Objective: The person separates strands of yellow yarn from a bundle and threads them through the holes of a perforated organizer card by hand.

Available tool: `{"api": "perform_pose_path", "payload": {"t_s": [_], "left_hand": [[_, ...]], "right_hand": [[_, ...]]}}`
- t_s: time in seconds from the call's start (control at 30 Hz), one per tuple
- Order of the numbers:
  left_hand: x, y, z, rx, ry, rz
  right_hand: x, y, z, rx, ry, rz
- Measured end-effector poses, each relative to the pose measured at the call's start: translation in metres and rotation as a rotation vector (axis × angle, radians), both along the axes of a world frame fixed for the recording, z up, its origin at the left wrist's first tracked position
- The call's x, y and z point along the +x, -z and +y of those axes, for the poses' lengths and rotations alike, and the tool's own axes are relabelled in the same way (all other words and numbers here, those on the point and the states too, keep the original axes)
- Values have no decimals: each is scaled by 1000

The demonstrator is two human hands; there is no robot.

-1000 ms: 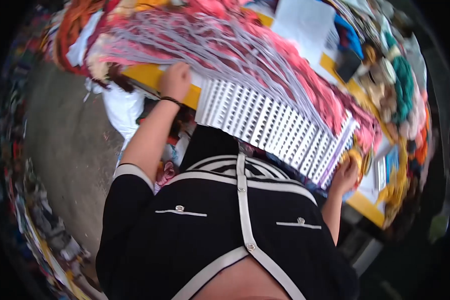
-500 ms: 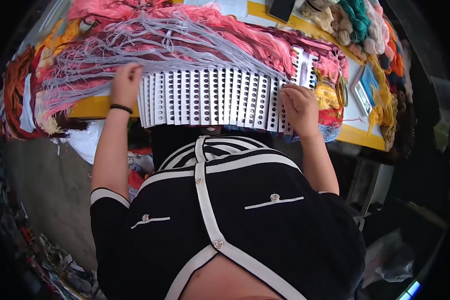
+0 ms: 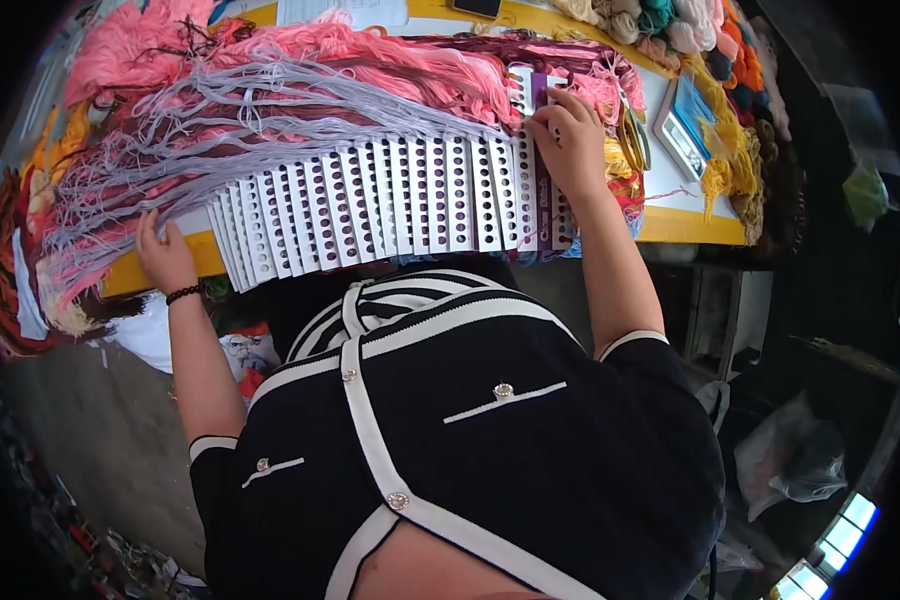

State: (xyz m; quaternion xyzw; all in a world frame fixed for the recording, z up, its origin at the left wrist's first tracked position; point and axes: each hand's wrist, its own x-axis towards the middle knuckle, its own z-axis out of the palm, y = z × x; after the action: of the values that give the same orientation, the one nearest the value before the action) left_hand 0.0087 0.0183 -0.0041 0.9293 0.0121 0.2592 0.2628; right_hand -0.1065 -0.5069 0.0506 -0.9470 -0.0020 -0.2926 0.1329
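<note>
Fingers (image 3: 566, 98) of the right hand (image 3: 577, 152) bent over the upper end of a purple-banded strip (image 3: 543, 215), at the right end of a long row; unclear whether pinching it or only touching. Left hand (image 3: 168, 258) beyond the row's left end, thumb and fingers parted, close beside the loose ends of lavender threads (image 3: 270, 120); unclear whether in contact with any strand. Between both hands, white perforated strips (image 3: 360, 205), overlapping side by side along the yellow near edge of the table (image 3: 695, 229). Right along the strips' upper ends, those same threads, long and loose, fanned out toward the left. Behind them, pink thread (image 3: 340, 55) in a thick heap, with maroon thread (image 3: 570, 50) toward the right. To the right of the right hand, a flat grey-framed item (image 3: 677, 132), just beside a yellow skein (image 3: 730, 165). Farther out, yarn bundles (image 3: 685, 35) in several colours and, at the far side, a paper sheet (image 3: 345, 12). Low on the right, a clear plastic bag (image 3: 790, 460).
</note>
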Motion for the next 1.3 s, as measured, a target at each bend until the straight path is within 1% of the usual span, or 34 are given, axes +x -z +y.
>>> {"api": "perform_pose_path", "payload": {"t_s": [0.07,0.13,0.2,0.23,0.27,0.33,0.37,0.4,0.43,0.47,0.53,0.57,0.63,0.67,0.73,0.8,0.87,1.07,1.2,1.27,1.3], "left_hand": [[-3,-1,-2,28,28,10],[-2,-2,-2,40,24,3],[-3,0,-4,49,27,8],[-2,1,-4,59,16,-3],[-2,1,-3,68,2,-15],[-2,0,-3,81,1,-8],[-2,0,-3,94,2,-1],[-2,1,-3,94,10,1],[-2,1,-3,100,6,-1],[-1,2,-3,106,-1,-5],[-2,1,-5,89,-6,-5],[-3,0,-5,73,-18,-3],[-4,0,-6,67,-29,-9],[-4,0,-5,59,-29,-11],[-4,1,-4,58,-28,-14],[-3,3,-4,52,-20,-13],[-2,4,-3,103,-29,-27],[-3,0,-5,83,-39,-5],[-3,4,-3,72,-43,-7],[-2,7,1,114,-18,-40],[-1,7,2,115,-47,-64]], "right_hand": [[4,7,-8,-32,-45,2],[1,3,-12,845,63,26],[-4,2,-38,1099,205,-281],[-8,3,-53,1164,238,-406],[-15,8,-59,1164,246,-403],[-26,-6,-54,889,296,-335],[-27,-9,-44,895,184,-206],[-28,-7,-36,707,155,-2],[-25,-15,-26,419,-79,65],[-24,-21,-11,255,-68,125],[-17,-16,-1,422,17,144],[-16,-14,-1,422,10,142],[-16,-9,-2,302,124,-17],[-15,-3,-6,307,118,-16],[-14,4,-15,214,95,-148],[-18,9,-20,164,103,-155],[-21,19,-23,321,184,-95],[-18,26,-21,295,250,-127],[-21,26,-22,248,217,-117],[-20,26,-23,186,194,-147],[-20,26,-22,248,199,-121]]}}
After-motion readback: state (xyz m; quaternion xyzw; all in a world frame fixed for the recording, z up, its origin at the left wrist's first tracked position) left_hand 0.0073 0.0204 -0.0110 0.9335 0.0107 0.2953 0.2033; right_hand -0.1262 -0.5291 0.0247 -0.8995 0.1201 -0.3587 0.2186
